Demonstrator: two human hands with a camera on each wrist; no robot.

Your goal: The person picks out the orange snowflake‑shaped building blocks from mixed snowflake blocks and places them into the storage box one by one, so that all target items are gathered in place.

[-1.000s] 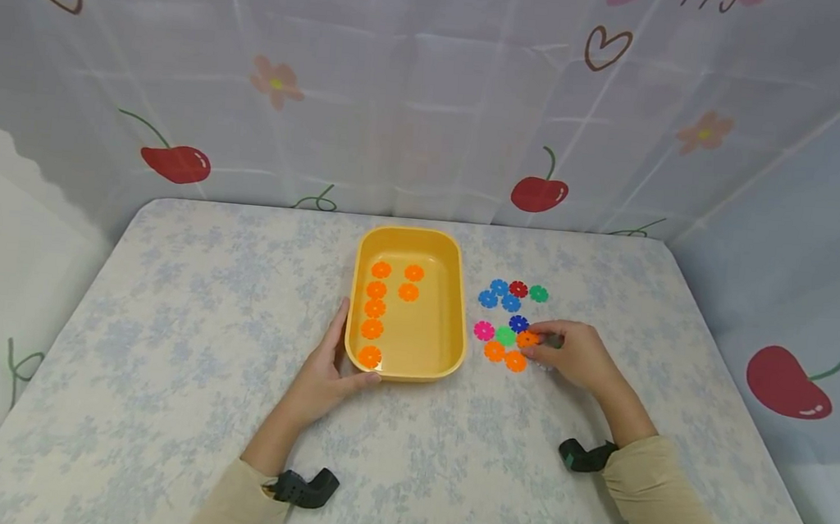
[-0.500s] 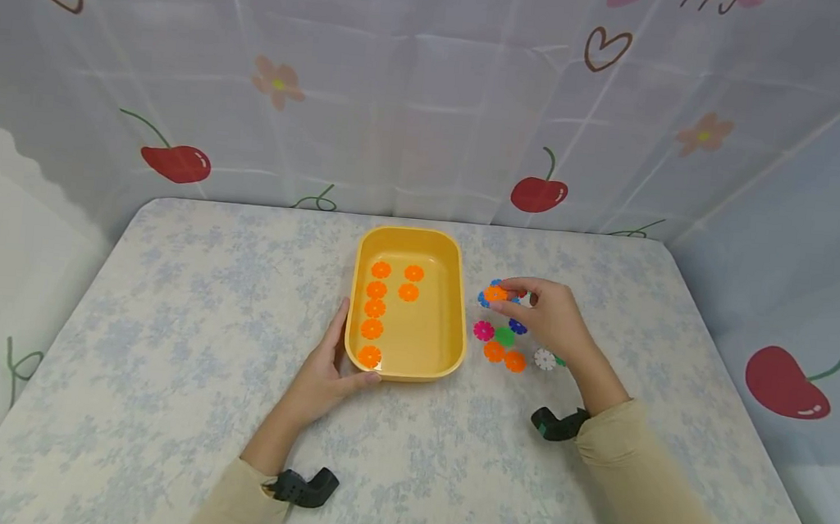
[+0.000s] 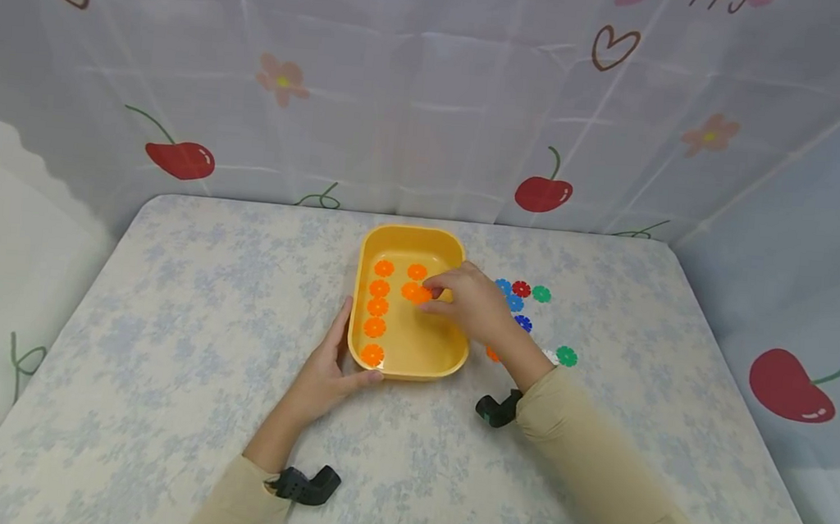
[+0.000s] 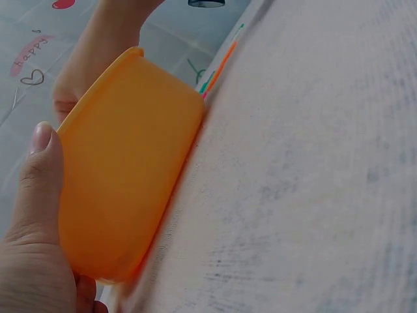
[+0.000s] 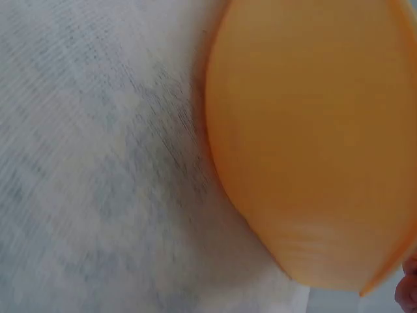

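A yellow tray [image 3: 424, 346] stands on the table, with a left column of several orange interlocking discs [image 3: 377, 307] inside. My left hand [image 3: 317, 381] grips its near left corner; in the left wrist view the thumb [image 4: 38, 189] lies against the tray's outer wall. Over the tray, my right hand [image 3: 478, 301] pinches another orange disc [image 3: 425, 296] between thumb and fingers. That disc overlaps one in the second column, below a further orange disc [image 3: 417, 272]. The right wrist view shows mostly the tray's wall [image 5: 313, 130], hiding the pinch.
Right of the tray lie loose discs: red [image 3: 521, 289], green [image 3: 541, 294], light blue [image 3: 515, 303], dark blue [image 3: 523, 324] and another green one [image 3: 566, 356]. My right forearm covers part of this group. A patterned cloth [image 3: 186, 318] covers the table; a printed curtain [image 3: 415, 130] hangs behind.
My right hand has picked the orange disc from the loose group and carried it left, over the tray's rim and into the tray. The left hand and tray have stayed put.
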